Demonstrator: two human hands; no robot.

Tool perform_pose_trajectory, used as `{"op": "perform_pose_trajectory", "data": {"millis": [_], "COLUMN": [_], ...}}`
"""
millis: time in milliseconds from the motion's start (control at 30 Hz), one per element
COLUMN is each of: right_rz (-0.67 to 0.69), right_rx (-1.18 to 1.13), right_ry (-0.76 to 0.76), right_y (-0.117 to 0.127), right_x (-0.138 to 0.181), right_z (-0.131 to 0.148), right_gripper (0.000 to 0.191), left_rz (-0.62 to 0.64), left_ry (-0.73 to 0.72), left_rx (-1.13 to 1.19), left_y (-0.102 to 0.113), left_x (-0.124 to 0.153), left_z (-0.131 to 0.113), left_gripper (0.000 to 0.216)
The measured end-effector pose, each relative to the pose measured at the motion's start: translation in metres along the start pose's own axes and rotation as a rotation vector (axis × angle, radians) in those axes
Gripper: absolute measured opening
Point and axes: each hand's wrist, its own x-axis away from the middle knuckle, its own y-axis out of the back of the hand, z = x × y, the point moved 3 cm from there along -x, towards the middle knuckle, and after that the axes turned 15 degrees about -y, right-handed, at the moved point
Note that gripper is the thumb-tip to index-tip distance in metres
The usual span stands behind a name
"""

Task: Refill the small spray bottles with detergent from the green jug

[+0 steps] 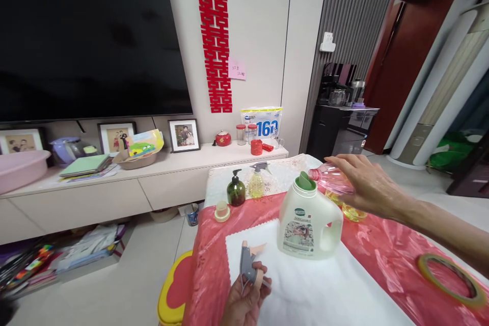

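Note:
My left hand (248, 290) is closed around a grey and peach trigger spray head (247, 262), low over the white cloth. Held nearly level in my right hand (361, 178) is a clear pink bottle (330, 177). Its open neck is at the green spout of a large pale detergent jug (309, 224). The jug stands upright, uncapped, on the white cloth (324, 285). I cannot make out any liquid passing between them. A pale round cap (222, 211) lies to the jug's left, near a dark green pump bottle (236, 191) and a yellowish spray bottle (256, 183).
Red plastic sheeting (214, 254) covers part of the table. A roll of tape (451, 280) lies at right, and yellow clear containers (354, 212) stand partly hidden behind the jug. A yellow and red stool (178, 285) is left of the table; a low cabinet (175, 173) runs behind.

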Motion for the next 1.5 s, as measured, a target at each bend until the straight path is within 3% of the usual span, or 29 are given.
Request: {"op": "perform_pose_trajectory", "data": {"millis": [333,667,933,1233,1500], "right_rz": [-0.006,-0.008,-0.037,-0.018,-0.010], "right_rx": [0.072,0.094,0.125,0.155,0.178], "right_ry": [0.012,0.032,0.050,0.061,0.056], "right_y": [0.000,0.005,0.012,0.016,0.023], "right_x": [-0.002,-0.004,-0.005,-0.009,-0.011], "right_z": [0.003,0.005,0.006,0.009,0.009], "right_gripper": [0.070,0.071,0.071,0.071,0.070], "left_rz": [-0.005,-0.044,-0.013,-0.075,-0.044], "left_ry": [0.024,0.005,0.057,-0.019,-0.011], "left_rx": [0.021,-0.002,-0.014,-0.042,-0.023], "left_y": [0.010,0.002,0.009,-0.007,-0.004], "left_x": [-0.003,-0.003,-0.005,0.003,0.003], "left_z": [0.004,0.001,-0.002,-0.004,-0.004], "left_gripper": [0.040,0.040,0.041,0.042,0.038]}}
